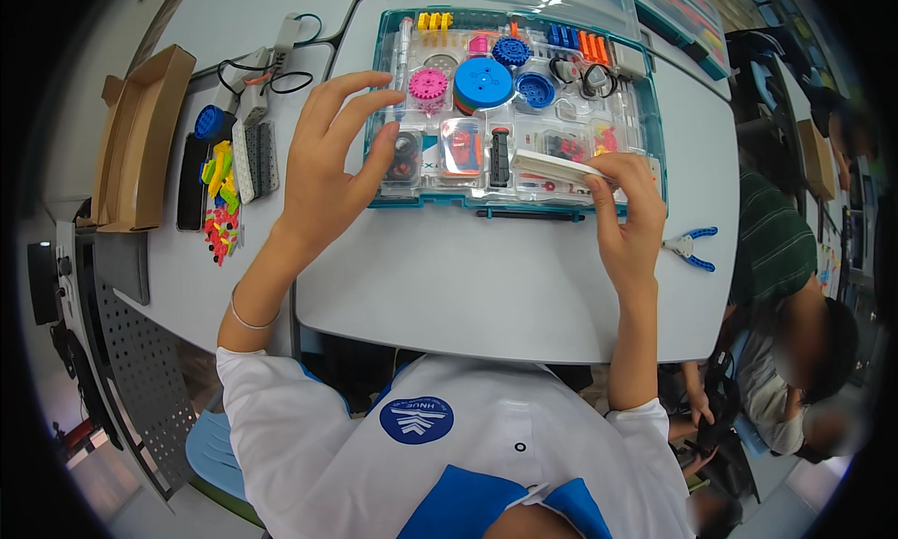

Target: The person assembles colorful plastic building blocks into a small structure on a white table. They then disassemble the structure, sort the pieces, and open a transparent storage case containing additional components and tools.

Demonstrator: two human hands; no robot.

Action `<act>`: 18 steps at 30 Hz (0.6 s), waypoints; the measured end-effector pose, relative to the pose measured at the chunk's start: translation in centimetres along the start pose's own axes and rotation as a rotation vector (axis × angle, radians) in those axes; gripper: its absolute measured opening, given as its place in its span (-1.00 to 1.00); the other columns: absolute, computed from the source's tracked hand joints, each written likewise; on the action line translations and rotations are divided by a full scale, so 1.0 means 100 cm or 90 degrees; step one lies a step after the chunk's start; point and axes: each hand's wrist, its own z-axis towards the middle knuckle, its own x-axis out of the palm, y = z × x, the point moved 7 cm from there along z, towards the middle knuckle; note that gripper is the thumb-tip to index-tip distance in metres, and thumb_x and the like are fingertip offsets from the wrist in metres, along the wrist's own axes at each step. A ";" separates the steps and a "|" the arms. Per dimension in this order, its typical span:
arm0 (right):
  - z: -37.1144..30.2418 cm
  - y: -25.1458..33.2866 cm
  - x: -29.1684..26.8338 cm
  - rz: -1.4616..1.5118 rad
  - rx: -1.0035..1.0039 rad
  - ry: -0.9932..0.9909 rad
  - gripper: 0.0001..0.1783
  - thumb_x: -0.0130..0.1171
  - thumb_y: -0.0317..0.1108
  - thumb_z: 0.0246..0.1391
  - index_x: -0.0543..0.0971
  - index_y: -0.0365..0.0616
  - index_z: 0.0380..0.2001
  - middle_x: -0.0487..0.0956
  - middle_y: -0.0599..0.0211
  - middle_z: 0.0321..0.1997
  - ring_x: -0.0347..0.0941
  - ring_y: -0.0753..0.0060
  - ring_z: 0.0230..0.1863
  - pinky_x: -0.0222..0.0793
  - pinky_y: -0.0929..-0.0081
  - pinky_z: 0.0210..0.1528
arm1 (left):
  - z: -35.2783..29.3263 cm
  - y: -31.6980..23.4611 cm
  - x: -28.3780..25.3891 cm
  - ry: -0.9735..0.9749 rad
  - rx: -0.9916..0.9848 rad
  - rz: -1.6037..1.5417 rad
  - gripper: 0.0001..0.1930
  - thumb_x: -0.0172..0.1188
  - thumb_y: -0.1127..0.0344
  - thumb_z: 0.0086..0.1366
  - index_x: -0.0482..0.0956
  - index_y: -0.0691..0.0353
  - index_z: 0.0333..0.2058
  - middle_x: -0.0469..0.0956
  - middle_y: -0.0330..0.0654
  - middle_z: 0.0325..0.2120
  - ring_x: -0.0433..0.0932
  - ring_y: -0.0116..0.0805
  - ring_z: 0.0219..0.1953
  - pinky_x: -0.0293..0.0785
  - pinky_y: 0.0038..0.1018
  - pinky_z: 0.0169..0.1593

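In my right hand (629,216) is a thin white flat piece (554,168), perhaps a booklet or panel, pinched at its right end between thumb and fingers. It is tilted over the front right of a teal-rimmed clear parts case (421,201). My left hand (335,156) hovers at the case's left edge, fingers spread, holding nothing. Inside the case lie a pink gear (428,85), a large blue disc (483,81), a dark blue gear (512,51), a blue wheel (535,90) and a black-and-grey part (499,158).
Blue-handled pliers (692,247) rest at the table's right. Left of the case are an open cardboard box (140,146), a black tray (193,179), colourful loose pieces (223,226), grey perforated beams (257,160) and a cabled grey module (253,95). People sit on the right.
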 end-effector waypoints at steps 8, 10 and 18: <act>-0.008 -0.017 -0.001 0.036 0.062 0.010 -0.89 0.29 -0.52 0.13 0.67 -0.24 -0.25 0.63 0.26 -0.24 0.47 0.31 -0.17 0.38 0.45 -0.13 | -0.009 -0.026 0.023 0.098 0.047 -0.076 -0.73 0.36 0.47 0.14 0.65 0.19 -0.14 0.57 -0.16 -0.10 0.52 -0.16 -0.01 0.46 -0.31 0.00; -0.010 -0.019 -0.005 0.051 0.074 0.004 -0.88 0.30 -0.51 0.12 0.68 -0.24 -0.24 0.64 0.26 -0.23 0.47 0.31 -0.16 0.38 0.45 -0.11 | -0.014 -0.035 0.037 0.139 0.077 -0.079 -0.73 0.39 0.46 0.12 0.66 0.19 -0.16 0.58 -0.19 -0.15 0.52 -0.17 -0.05 0.47 -0.31 -0.02; -0.020 -0.044 -0.010 0.169 0.183 -0.016 -0.80 0.33 -0.45 0.15 0.70 -0.26 -0.15 0.66 0.27 -0.21 0.49 0.44 -0.17 0.38 0.49 -0.08 | -0.020 -0.040 0.063 0.191 0.049 -0.125 -0.73 0.46 0.40 0.08 0.72 0.19 -0.19 0.56 -0.22 -0.22 0.51 -0.21 -0.11 0.48 -0.33 -0.03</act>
